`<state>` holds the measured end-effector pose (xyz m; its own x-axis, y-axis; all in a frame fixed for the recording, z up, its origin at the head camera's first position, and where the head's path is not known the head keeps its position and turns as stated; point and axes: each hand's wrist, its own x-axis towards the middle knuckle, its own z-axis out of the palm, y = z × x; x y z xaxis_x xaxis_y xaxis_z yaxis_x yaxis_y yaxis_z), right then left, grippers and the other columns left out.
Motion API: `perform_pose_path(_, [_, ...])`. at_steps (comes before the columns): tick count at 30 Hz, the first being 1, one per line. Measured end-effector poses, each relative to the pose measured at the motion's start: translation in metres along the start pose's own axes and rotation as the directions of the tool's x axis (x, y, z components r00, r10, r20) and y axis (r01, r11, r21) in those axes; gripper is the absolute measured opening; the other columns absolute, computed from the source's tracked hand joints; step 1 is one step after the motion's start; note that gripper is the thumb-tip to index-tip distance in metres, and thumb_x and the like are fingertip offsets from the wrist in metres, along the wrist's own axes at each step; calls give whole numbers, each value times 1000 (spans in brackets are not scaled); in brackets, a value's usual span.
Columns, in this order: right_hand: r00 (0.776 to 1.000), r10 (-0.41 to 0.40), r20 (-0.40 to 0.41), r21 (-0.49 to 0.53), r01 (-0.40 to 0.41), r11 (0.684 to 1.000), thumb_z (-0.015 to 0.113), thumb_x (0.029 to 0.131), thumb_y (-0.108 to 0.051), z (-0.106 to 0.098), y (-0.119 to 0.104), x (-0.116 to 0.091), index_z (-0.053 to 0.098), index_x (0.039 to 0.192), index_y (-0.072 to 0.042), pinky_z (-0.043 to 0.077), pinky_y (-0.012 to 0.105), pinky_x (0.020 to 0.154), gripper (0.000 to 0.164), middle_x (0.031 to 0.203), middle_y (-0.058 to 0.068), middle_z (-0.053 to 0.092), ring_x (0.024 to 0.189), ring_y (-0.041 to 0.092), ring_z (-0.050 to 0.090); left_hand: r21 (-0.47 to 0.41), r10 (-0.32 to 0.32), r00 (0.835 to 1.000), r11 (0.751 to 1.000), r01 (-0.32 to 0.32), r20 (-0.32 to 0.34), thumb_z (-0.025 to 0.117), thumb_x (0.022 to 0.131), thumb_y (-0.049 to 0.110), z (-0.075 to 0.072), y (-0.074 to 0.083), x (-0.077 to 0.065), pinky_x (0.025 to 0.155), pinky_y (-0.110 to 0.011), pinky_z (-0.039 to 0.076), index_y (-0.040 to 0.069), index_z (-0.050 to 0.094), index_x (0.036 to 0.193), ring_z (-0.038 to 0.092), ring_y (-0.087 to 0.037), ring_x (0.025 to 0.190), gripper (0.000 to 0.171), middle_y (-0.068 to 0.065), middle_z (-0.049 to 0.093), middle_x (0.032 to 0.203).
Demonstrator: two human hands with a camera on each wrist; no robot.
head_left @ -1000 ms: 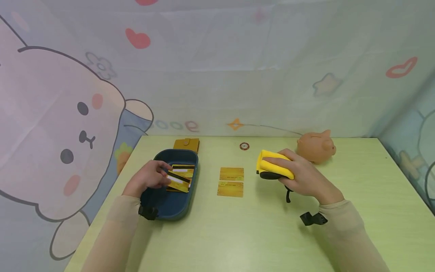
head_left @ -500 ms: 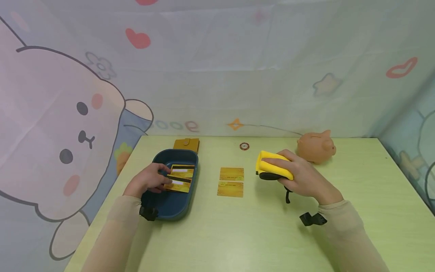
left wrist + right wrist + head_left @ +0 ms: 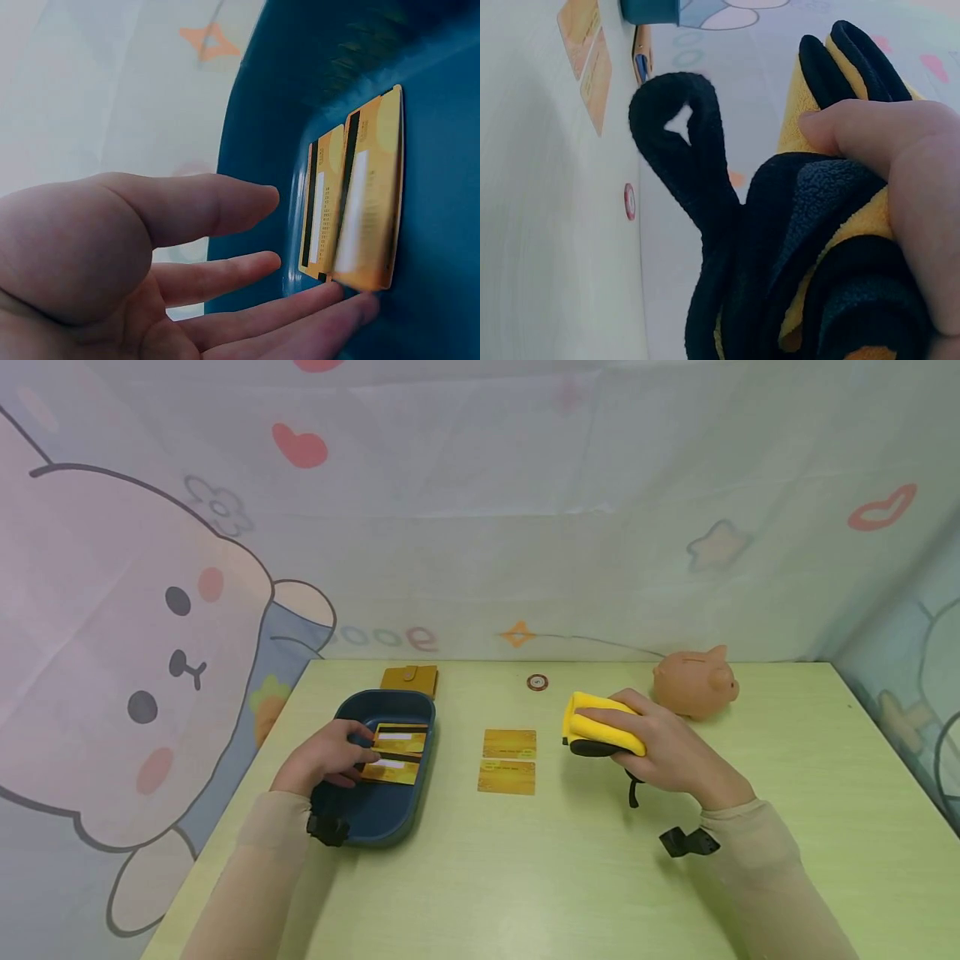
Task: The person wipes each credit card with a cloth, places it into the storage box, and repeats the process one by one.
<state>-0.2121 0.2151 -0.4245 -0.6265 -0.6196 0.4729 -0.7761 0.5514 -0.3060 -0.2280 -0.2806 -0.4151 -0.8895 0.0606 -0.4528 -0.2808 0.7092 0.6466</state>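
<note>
My left hand (image 3: 330, 756) reaches into a dark blue tray (image 3: 386, 839), thumb and fingers spread. In the left wrist view its fingertips (image 3: 364, 306) are right at the lower edge of the nearer gold bank card (image 3: 371, 199). That card lies with its black stripe and white strip up, beside another gold bank card (image 3: 322, 202) on the tray floor. On the right, my right hand (image 3: 660, 743) grips a folded yellow cleaning cloth (image 3: 600, 718) above the table. Dark edging and a black hanging loop (image 3: 679, 142) show on the cloth in the right wrist view.
Two gold cards (image 3: 510, 743) (image 3: 507, 777) lie on the table between the hands. A tan wallet (image 3: 409, 679) sits behind the tray. Farther back are a round red-and-white chip (image 3: 537, 682) and an orange piggy bank (image 3: 693, 681). A printed curtain (image 3: 480, 527) hangs behind the table.
A second ago my left hand held one card tilted over the tray. That card now lies flat inside, and the fingers have let go. My right hand stays in place with the cloth.
</note>
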Motion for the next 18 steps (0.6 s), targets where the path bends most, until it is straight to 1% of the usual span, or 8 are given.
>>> perform_pose_path(6, [1000,-8,2,1,8,1000,77,80,6,0,0,0,62,147,-23,47,26,64,75,128,9,59,83,11,52,-5,1,1000,1000,-1,0,68,102,19,-3,1,-4,79,-45,64,-4,49,149,73,-38,101,55,-26,65,126])
perform_pose_path(8, [1000,-10,3,2,10,1000,77,80,6,0,-1,0,62,147,-23,47,26,64,75,128,9,59,83,11,53,-2,11,1000,1000,-11,-9,68,102,19,-3,2,-6,80,-46,64,-4,49,149,72,-38,101,55,-25,66,126])
perform_pose_path(10, [1000,-10,4,2,10,1000,77,80,6,0,0,1,61,147,-23,47,26,64,75,128,9,59,83,12,53,5,47,999,999,-47,-26,68,103,19,-2,5,-8,81,-45,63,-4,49,149,71,-37,101,55,-25,66,126])
perform_pose_path(12, [1000,-7,6,3,7,1000,78,80,6,0,0,0,61,147,-23,47,26,64,75,128,9,59,82,11,53,13,103,993,995,-103,-52,68,103,20,-2,9,-11,81,-43,62,-4,50,148,70,-37,102,54,-24,67,125])
perform_pose_path(13, [1000,-6,6,4,6,1000,78,80,6,0,0,0,61,147,-23,47,26,64,75,129,9,59,82,11,53,20,138,988,990,-137,-67,68,103,21,-1,12,-13,81,-43,61,-3,51,148,69,-38,103,54,-24,67,125])
perform_pose_path(15, [1000,-2,7,6,2,1000,78,80,6,0,0,0,61,147,-23,47,26,64,75,129,9,59,82,11,53,39,219,971,976,-216,-97,68,103,23,1,19,-18,85,-44,59,-1,54,147,67,-39,108,52,-23,67,127])
perform_pose_path(18, [1000,-1,6,10,1,1000,79,80,6,0,0,0,62,147,-23,48,27,64,75,130,9,59,81,11,53,56,333,934,943,-328,-128,68,103,25,6,32,-28,94,-49,57,3,57,146,64,-40,118,49,-21,67,131])
